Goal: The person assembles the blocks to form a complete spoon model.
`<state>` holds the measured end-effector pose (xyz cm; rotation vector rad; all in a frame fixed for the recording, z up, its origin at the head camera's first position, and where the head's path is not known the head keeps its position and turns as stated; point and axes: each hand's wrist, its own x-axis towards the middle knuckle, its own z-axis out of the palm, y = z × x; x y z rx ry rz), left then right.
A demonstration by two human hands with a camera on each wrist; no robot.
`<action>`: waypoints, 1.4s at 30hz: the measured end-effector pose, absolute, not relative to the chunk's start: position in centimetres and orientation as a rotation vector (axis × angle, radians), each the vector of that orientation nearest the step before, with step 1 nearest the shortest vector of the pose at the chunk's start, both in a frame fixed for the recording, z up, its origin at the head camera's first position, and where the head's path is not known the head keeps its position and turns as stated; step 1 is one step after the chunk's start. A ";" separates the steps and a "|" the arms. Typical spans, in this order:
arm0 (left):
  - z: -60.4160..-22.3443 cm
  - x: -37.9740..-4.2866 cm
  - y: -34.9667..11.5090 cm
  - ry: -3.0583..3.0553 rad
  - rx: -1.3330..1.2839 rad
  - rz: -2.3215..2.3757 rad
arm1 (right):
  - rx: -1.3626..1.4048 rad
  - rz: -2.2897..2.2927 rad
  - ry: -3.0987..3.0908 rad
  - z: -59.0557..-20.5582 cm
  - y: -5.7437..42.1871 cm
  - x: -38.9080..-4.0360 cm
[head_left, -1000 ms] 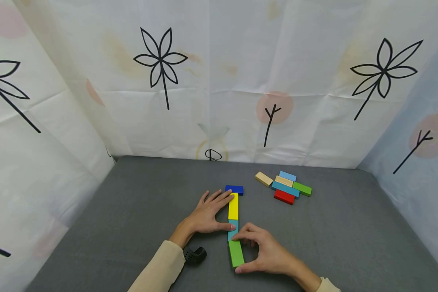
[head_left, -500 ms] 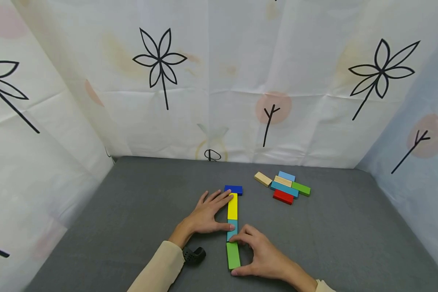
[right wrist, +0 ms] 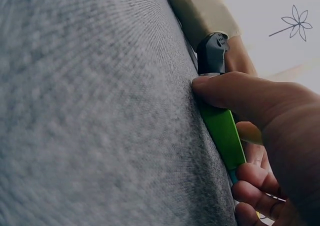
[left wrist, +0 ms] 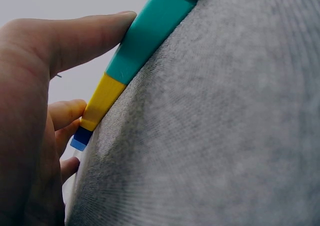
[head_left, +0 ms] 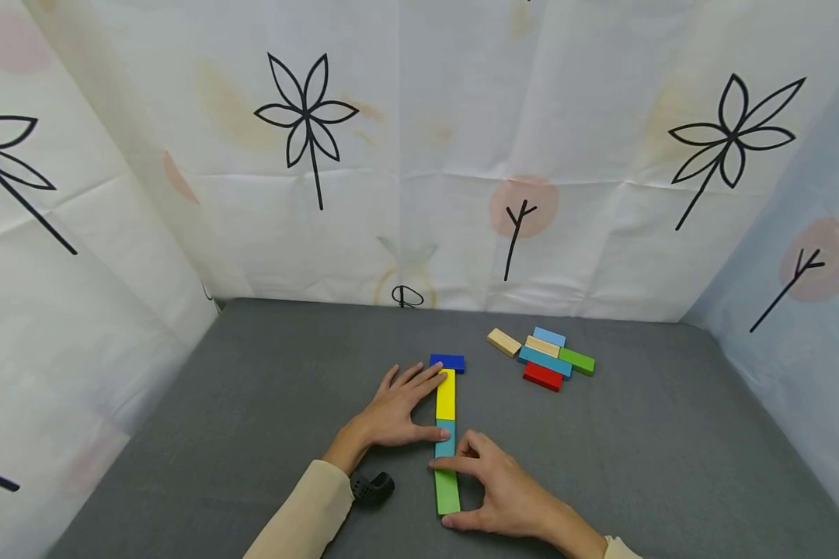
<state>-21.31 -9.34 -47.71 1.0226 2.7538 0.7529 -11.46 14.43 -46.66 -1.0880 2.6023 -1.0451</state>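
A green block (head_left: pixel 447 492), a teal block (head_left: pixel 445 444), a yellow block (head_left: pixel 446 396) and a crosswise dark blue block (head_left: pixel 448 363) form a line on the grey cloth. My left hand (head_left: pixel 391 411) lies spread on the left side of that line, its thumb on the teal block and its index fingertip at the far end of the yellow block. With its thumb at the near end and index finger across the far end, my right hand (head_left: pixel 506 489) pinches the green block lengthwise. In the right wrist view the green block (right wrist: pixel 225 136) lies flat on the cloth.
At the back right lie a red block (head_left: pixel 543 377), a blue block (head_left: pixel 545 362), a green block (head_left: pixel 576 361), a light blue block (head_left: pixel 549 336) and two wooden blocks, one natural wood block (head_left: pixel 504 342) set apart. A patterned curtain (head_left: pixel 454 155) stands behind the table.
The green block has turned from slanted to nearly straight with the line and closed the small gap to the teal block. My right index finger reaches farther across it. The left hand stays put.
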 end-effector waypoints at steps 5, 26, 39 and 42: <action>-47.8 -21.4 -9.3 2.755 1.017 0.742 | -1.059 -1.010 2.604 -46.5 14.4 -11.4; -47.7 -21.4 -9.3 2.756 1.018 0.735 | -1.036 -0.996 2.619 -46.6 14.1 -11.3; -47.8 -21.4 -9.3 2.751 1.037 0.745 | -1.013 -1.058 2.595 -46.6 14.1 -11.3; -47.8 -21.4 -9.4 2.755 1.037 0.748 | -1.045 -1.173 2.551 -46.5 14.3 -11.4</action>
